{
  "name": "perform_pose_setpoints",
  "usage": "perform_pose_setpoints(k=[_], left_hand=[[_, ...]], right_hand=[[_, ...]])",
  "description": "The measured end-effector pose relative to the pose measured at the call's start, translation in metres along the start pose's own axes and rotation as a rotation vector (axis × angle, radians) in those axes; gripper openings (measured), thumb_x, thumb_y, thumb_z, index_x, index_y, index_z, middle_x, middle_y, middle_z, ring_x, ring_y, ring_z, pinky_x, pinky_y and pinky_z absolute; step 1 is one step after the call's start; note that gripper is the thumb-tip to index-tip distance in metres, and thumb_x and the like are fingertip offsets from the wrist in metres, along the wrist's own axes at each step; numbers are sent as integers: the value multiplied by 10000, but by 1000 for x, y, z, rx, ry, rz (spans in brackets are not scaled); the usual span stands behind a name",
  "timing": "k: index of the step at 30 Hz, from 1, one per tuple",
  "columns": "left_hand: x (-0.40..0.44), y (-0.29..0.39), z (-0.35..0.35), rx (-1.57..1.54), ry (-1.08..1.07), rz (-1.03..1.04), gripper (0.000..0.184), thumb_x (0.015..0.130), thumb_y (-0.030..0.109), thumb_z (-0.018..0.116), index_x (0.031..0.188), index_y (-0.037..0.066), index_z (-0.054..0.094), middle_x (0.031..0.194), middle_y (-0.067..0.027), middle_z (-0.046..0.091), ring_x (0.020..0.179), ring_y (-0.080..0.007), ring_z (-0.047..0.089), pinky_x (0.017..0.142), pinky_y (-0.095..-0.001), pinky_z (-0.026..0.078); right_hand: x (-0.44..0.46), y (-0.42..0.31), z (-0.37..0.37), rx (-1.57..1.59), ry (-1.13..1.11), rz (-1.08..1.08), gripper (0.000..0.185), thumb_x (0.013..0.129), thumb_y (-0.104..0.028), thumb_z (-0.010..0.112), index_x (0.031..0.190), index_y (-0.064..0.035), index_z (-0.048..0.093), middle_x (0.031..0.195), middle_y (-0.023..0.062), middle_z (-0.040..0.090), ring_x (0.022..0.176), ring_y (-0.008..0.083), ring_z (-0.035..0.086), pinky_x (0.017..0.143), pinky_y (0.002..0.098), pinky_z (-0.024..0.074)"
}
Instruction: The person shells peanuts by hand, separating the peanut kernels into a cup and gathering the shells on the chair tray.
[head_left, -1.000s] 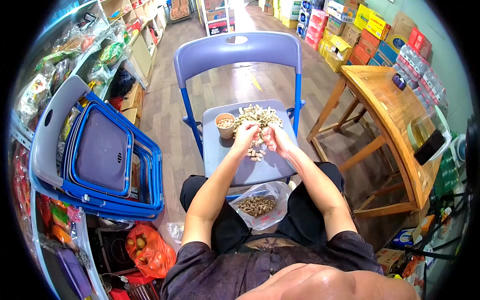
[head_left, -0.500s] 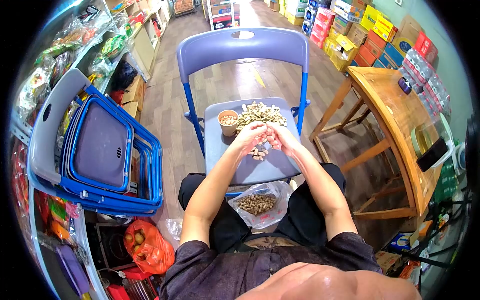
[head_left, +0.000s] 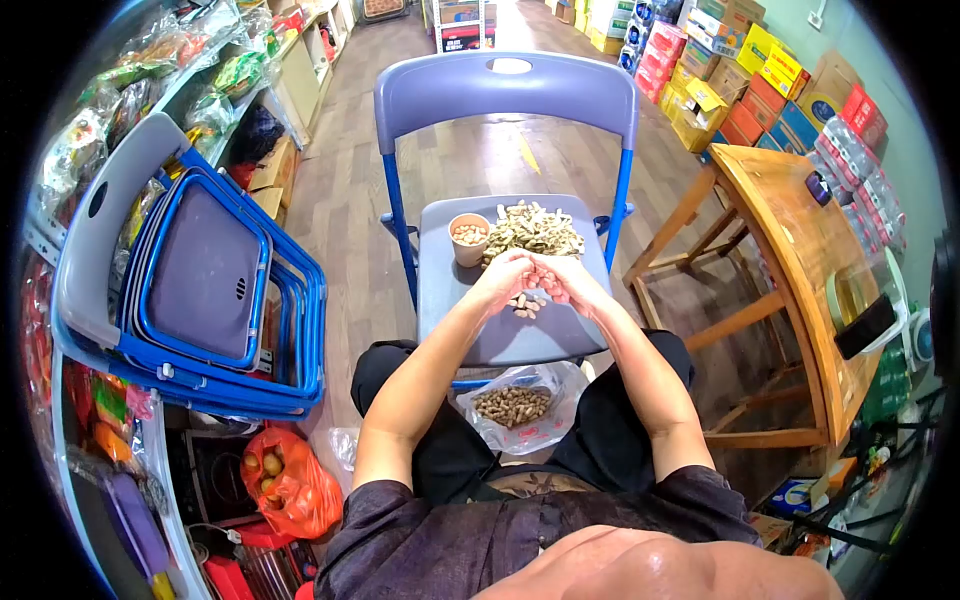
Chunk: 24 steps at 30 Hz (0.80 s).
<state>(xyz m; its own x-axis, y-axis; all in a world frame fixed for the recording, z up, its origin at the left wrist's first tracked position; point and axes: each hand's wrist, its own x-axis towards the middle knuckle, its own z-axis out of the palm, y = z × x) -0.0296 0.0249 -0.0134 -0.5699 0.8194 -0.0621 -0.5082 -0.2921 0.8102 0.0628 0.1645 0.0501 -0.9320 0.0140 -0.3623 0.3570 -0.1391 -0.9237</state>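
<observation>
My left hand [head_left: 508, 278] and my right hand [head_left: 566, 280] meet over the chair seat [head_left: 450, 335], fingertips curled together in a pinch. Whatever lies between the fingers is hidden. Just beyond them is a heap of pale, broken peanut shells [head_left: 535, 230]. A paper cup [head_left: 467, 250] of shelled peanuts [head_left: 469, 234] stands left of the heap. A few whole peanuts [head_left: 526, 307] lie on the seat just below my hands, partly covered by them. Between my knees, an open clear plastic bag [head_left: 560, 385] holds many unshelled peanuts [head_left: 512, 404].
Folded blue-framed chairs [head_left: 205, 270] lean at the left beside shelves of packaged goods. An orange bag [head_left: 305, 490] with round yellowish items sits on the lower left. To the right stands a wooden table [head_left: 790, 220] with a phone [head_left: 866, 327]; stacked boxes [head_left: 760, 110] line the wall.
The view has shifted slightly, so the chair appears farther right. My hands stay together over the seat; the fingers have changed their hold, with the right-hand fingers now more curled under.
</observation>
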Motion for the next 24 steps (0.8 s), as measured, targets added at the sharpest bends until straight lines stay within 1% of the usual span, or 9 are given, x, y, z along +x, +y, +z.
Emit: perform_pose_setpoints(k=[3,6,9,11,12,15,17,18,24], left_hand=[[-4,5,1,-35,-38,-7,101,907,70,537,978,23,592,892,-66,619,769,-129,566,688,-253,460],[-9,11,6,-80,-1,-23,107,911,94,566,982,19,593,898,-68,617,774,-133,566,690,-253,458],[-11,14,7,-77,2,-24,115,910,108,588,969,10,600,884,-69,617,770,-132,561,694,-250,455],[-12,18,9,-39,-37,-40,108,901,98,596,952,3,602,871,-72,614,767,-127,555,699,-244,450],[-12,19,10,-42,-34,-38,108,901,98,596,952,3,602,871,-72,614,767,-127,555,699,-244,450],[-13,18,12,45,-2,-35,105,891,99,581,933,5,603,838,-59,611,738,-113,547,675,-244,450],[-12,13,10,185,54,-26,106,876,100,554,910,13,604,810,-44,607,708,-101,543,644,-244,451],[-14,14,15,190,89,-13,114,866,103,528,890,19,602,785,-30,602,680,-94,536,617,-239,446],[-11,9,9,85,49,9,114,894,86,500,878,25,595,792,-35,601,693,-97,537,635,-232,447]], right_hand=[[3,1,0,-10,0,-6,342,923,-416,565,757,-119,592,584,-89,438,465,11,311,399,186,192],[8,6,-6,-2,-30,-15,368,912,-469,561,798,-123,617,614,-87,467,494,11,329,422,184,215],[6,3,-5,14,-62,-14,371,914,-466,561,797,-119,616,610,-89,451,489,16,319,423,186,206],[3,0,-6,28,-90,1,350,928,-418,565,770,-105,562,603,-84,407,472,15,294,415,183,204],[2,-1,-6,15,-108,1,351,927,-423,567,779,-104,561,602,-85,395,474,15,292,419,185,201],[-1,-2,-2,-17,-79,6,360,924,-424,571,770,-99,564,607,-87,407,474,14,292,420,188,197],[-1,0,0,-7,-67,12,368,924,-429,567,765,-97,566,602,-89,409,473,15,292,420,190,194],[-1,0,1,4,-52,13,376,924,-433,562,759,-96,567,598,-90,410,472,15,292,420,191,191],[-3,-6,5,-49,-64,29,388,932,-456,520,751,-117,572,568,-91,404,464,17,298,423,195,188]])
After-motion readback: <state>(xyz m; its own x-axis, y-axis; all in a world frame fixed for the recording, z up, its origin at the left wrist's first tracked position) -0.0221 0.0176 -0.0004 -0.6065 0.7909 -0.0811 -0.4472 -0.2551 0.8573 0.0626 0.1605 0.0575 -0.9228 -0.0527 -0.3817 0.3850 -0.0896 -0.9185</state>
